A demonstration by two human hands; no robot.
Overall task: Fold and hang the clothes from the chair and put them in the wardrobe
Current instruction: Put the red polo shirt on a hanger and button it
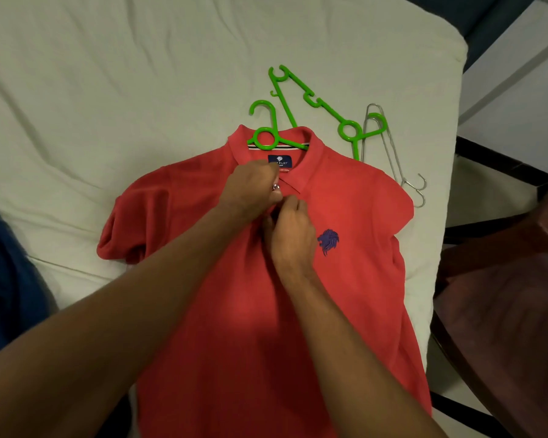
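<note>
A red polo shirt lies front-up on the bed, with a green hanger already slipped inside its neck, the hook poking out just above the collar. Both hands meet at the button strip below the collar. The left hand pinches the left edge of that strip, fingers curled onto the cloth; the right hand pinches the other edge just beneath it. They seem to be doing up a button, though the button itself is hidden under the fingers, so I cannot be sure.

Beyond the collar, further up the bed, a second green hanger lies loose, and to the right of the shirt's shoulder sit a couple of wire hangers. A dark wooden chair stands to the right of the shirt, off the bed's edge.

The step in hand is the hanging of this shirt: hanger in, neck being closed so it will not slide off. Next, I judge, the hands must let go of the strip, take the hook above the collar and lift the shirt clear of the bed without the shoulders slipping off the hanger arms, then carry it to the wardrobe, which is not in view
</note>
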